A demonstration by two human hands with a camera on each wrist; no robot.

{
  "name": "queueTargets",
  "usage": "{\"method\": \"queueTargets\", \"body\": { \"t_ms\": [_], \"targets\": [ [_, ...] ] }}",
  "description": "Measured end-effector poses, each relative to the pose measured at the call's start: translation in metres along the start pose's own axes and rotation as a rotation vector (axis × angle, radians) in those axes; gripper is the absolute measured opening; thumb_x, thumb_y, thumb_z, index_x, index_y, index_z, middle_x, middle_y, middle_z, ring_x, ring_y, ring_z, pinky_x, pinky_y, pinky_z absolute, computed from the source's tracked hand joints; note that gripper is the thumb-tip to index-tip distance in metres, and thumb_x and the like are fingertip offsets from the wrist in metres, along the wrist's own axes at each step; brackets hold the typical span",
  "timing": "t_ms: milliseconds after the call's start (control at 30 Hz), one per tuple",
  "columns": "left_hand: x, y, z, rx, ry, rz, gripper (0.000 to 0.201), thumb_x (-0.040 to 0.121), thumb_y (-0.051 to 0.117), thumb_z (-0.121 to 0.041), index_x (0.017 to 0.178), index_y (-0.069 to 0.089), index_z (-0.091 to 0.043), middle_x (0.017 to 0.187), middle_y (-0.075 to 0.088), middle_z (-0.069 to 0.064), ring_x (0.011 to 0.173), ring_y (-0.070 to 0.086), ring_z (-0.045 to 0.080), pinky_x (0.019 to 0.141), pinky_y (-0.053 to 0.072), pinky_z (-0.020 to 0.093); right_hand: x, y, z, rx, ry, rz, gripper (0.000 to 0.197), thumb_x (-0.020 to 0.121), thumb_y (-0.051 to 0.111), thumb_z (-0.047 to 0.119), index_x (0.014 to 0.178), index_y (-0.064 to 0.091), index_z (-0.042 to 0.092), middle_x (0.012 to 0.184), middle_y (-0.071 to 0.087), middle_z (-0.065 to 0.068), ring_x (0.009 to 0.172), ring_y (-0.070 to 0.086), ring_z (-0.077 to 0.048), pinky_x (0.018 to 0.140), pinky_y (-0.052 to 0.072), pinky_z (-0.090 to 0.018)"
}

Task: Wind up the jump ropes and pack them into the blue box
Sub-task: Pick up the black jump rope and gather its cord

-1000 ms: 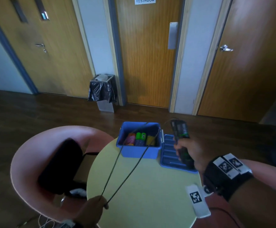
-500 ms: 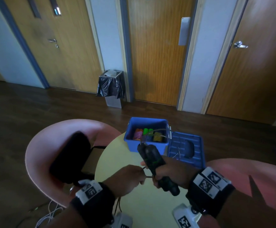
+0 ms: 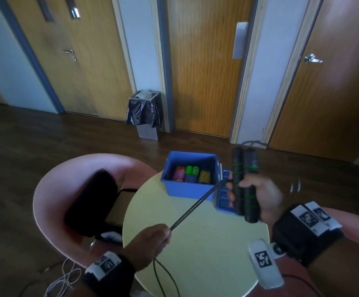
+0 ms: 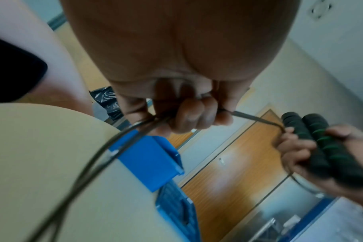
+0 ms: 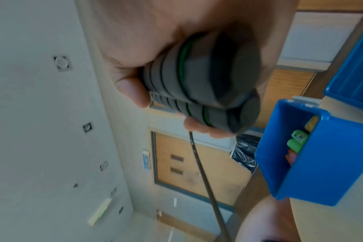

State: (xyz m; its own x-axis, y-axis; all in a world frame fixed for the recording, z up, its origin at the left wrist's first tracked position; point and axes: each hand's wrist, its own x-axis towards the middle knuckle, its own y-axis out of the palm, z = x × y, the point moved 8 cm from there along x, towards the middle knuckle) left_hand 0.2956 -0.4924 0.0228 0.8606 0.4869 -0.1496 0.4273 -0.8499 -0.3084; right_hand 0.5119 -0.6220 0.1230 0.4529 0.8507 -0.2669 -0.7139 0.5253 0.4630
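Head view: right hand point(image 3: 257, 196) fingers wrapped round both jump rope handles point(image 3: 244, 183) above table point(image 3: 195, 243) w/ blue box point(image 3: 189, 189) just beside, left hand point(image 3: 150, 243) fingers pinching doubled cord point(image 3: 192, 209).

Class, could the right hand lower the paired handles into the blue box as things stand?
Probably not yet. The right hand grips the black handles beside the open blue box, but the left hand holds the unwound cord.
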Motion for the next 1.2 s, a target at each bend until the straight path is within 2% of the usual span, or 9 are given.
{"method": "queueTargets", "body": {
  "t_ms": [100,200,333,500,633,733,967,1033,1200],
  "targets": [
    [-0.009,0.0,0.032,0.173,-0.101,-0.038,0.04,0.101,0.043,-0.029,0.064,0.057,-0.029,0.052,0.051,-0.009,0.051,0.043,0.009,0.059,0.036,0.031,-0.003,-0.024,0.018,0.058,-0.088,-0.126,0.034,0.058,0.06,0.016,0.09,0.054,0.008,0.075,0.052,-0.011,0.056,0.051,-0.024,0.058,0.045,-0.034],
    [-0.014,0.007,0.027,0.33,-0.033,-0.026,0.03,0.102,0.043,-0.026,0.073,0.051,-0.029,0.059,0.048,-0.012,0.057,0.042,0.003,0.064,0.035,0.029,-0.004,-0.033,0.018,0.051,-0.13,-0.227,0.014,0.073,0.049,0.012,0.086,0.053,0.009,0.071,0.05,-0.011,0.055,0.049,-0.024,0.058,0.044,-0.033],
    [-0.013,0.005,0.005,0.349,0.026,-0.087,0.016,0.101,0.049,-0.025,0.086,0.056,-0.027,0.066,0.054,-0.002,0.058,0.046,0.005,0.062,0.037,0.025,-0.004,-0.031,0.018,0.045,-0.145,-0.256,0.013,0.086,0.04,0.005,0.084,0.052,0.01,0.069,0.049,-0.009,0.054,0.049,-0.023,0.056,0.044,-0.032],
    [-0.003,-0.001,-0.019,0.06,0.029,-0.126,0.039,0.086,0.04,-0.054,0.07,0.056,-0.021,0.049,0.034,-0.004,0.045,0.029,0.012,0.048,0.024,0.027,-0.003,-0.013,0.011,0.093,-0.118,-0.175,0.01,0.078,0.046,0.006,0.086,0.052,0.008,0.071,0.052,-0.01,0.054,0.05,-0.024,0.056,0.046,-0.033],
    [0.012,0.011,-0.041,-0.175,-0.056,-0.074,0.037,0.087,0.043,-0.04,0.056,0.054,-0.024,0.046,0.03,-0.003,0.042,0.023,0.012,0.044,0.02,0.021,-0.002,0.006,-0.015,0.074,-0.013,-0.084,0.03,0.062,0.058,0.01,0.091,0.054,0.008,0.078,0.057,-0.012,0.058,0.053,-0.026,0.058,0.05,-0.035],
    [0.021,0.02,-0.052,-0.364,-0.131,-0.032,0.052,0.102,0.04,-0.032,0.054,0.053,-0.021,0.047,0.026,-0.002,0.039,0.02,0.012,0.042,0.018,0.018,-0.001,0.019,-0.033,0.143,0.043,-0.049,0.028,0.067,0.056,0.011,0.094,0.053,0.007,0.089,0.062,-0.016,0.06,0.053,-0.026,0.061,0.05,-0.037],
    [0.037,0.048,-0.063,-0.503,-0.366,0.118,0.045,0.102,0.039,-0.047,0.065,0.048,-0.023,0.058,0.03,-0.005,0.041,0.016,0.01,0.044,0.011,0.021,-0.008,0.056,-0.047,0.316,0.198,0.147,0.037,0.077,0.04,0.021,0.094,0.065,0.0,0.117,0.058,-0.027,0.064,0.051,-0.022,0.069,0.045,-0.038],
    [0.038,0.053,-0.063,-0.523,-0.423,0.181,0.041,0.101,0.04,-0.049,0.069,0.052,-0.026,0.059,0.031,-0.009,0.042,0.014,0.008,0.045,0.008,0.021,-0.006,0.059,-0.047,0.331,0.205,0.158,0.04,0.075,0.043,0.024,0.086,0.072,-0.002,0.115,0.053,-0.026,0.064,0.051,-0.022,0.07,0.044,-0.037],
    [0.043,0.054,-0.067,-0.429,-0.348,0.225,0.04,0.1,0.046,-0.046,0.068,0.055,-0.025,0.057,0.022,-0.003,0.045,0.013,0.011,0.049,0.01,0.025,0.002,0.048,-0.047,0.363,0.192,0.097,0.03,0.069,0.052,0.022,0.095,0.049,0.008,0.085,0.056,-0.015,0.063,0.048,-0.024,0.065,0.046,-0.035]
  ]
}}
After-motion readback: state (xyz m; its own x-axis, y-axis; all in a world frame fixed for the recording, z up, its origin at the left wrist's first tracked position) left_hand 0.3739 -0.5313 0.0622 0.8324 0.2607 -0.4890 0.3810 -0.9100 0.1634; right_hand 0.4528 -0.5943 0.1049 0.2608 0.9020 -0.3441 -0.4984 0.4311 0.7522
